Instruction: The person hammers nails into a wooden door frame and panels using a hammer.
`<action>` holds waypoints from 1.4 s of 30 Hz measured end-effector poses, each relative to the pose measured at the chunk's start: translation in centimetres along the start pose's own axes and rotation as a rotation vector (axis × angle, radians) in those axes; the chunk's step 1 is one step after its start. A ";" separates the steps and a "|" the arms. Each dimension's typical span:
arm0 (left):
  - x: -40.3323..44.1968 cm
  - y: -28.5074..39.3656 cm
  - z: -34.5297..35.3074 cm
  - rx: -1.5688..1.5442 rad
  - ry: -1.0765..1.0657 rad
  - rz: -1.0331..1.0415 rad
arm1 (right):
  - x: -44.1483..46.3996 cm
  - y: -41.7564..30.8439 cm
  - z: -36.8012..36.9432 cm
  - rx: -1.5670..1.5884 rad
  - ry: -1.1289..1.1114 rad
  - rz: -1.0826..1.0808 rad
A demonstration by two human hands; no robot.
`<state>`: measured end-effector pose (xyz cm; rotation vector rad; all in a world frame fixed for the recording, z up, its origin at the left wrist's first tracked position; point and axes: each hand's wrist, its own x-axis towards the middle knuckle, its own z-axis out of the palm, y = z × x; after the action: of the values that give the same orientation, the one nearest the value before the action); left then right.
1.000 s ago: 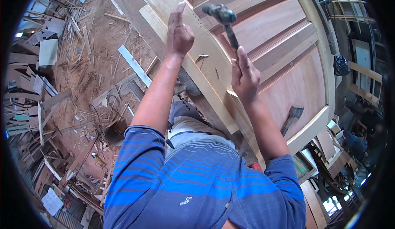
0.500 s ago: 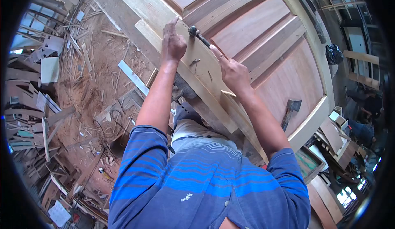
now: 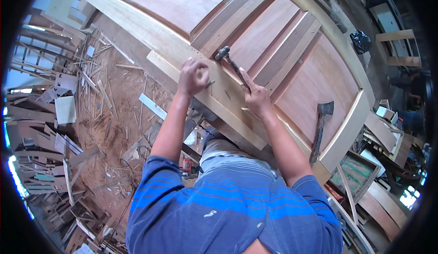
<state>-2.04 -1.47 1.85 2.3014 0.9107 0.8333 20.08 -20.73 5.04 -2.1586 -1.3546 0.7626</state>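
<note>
A paneled wooden door [image 3: 310, 78] lies flat in front of me. My right hand [image 3: 258, 100] is wrapped round the handle of a hammer [image 3: 233, 66], whose metal head is over the frame beside a panel corner. My left hand [image 3: 194, 77] is over the frame's near edge, left of the hammer, with thumb and fingers curled together. It is slightly blurred, and anything in its fingers is hidden. Some small dark nails [image 3: 210, 84] lie on the wood beside it. A loose strip of wood [image 3: 219, 107] runs along the door's near edge.
A hatchet [image 3: 321, 128] rests on the door's right panel. Wood scraps [image 3: 102, 94] litter the floor at left, with stacked offcuts [image 3: 41, 140] beyond. A black plastic bag [image 3: 360, 42] is past the far edge. A green-topped wooden frame [image 3: 358, 174] stands at right.
My view has shifted. My left hand has gone from a pointing finger on the frame to curled fingers near the nails. The hammer has moved right relative to the frame, still in my right hand.
</note>
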 end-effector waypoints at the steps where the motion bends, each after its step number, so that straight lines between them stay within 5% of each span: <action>1: -0.6 0.9 -0.2 0.039 -0.066 0.013 | 0.1 -0.5 -0.3 -0.010 -0.017 0.023; 10: -2.7 3.6 0.3 0.311 -0.254 -0.049 | 0.2 -0.3 0.4 0.005 0.014 0.017; 13: -2.2 3.0 0.3 0.212 -0.168 -0.075 | 0.4 -0.2 0.6 0.023 0.018 0.008; 16: -1.2 0.7 -0.4 -0.022 -0.048 -0.338 | 0.3 -0.2 0.6 0.024 0.000 0.036; 25: 2.2 -4.7 -2.0 -0.131 0.158 -0.211 | 0.5 -0.8 0.4 0.019 -0.023 0.097; 31: 3.0 -3.8 -1.1 -0.173 0.229 -0.448 | 0.4 -0.1 1.0 0.013 0.019 0.057; 42: 3.0 -4.5 -0.2 -0.145 0.284 -0.465 | 0.4 -0.3 0.9 0.038 0.013 0.042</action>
<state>-2.25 3.68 0.04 1.7673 1.3901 0.9888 19.45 -20.14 4.46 -2.1650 -1.2818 0.7821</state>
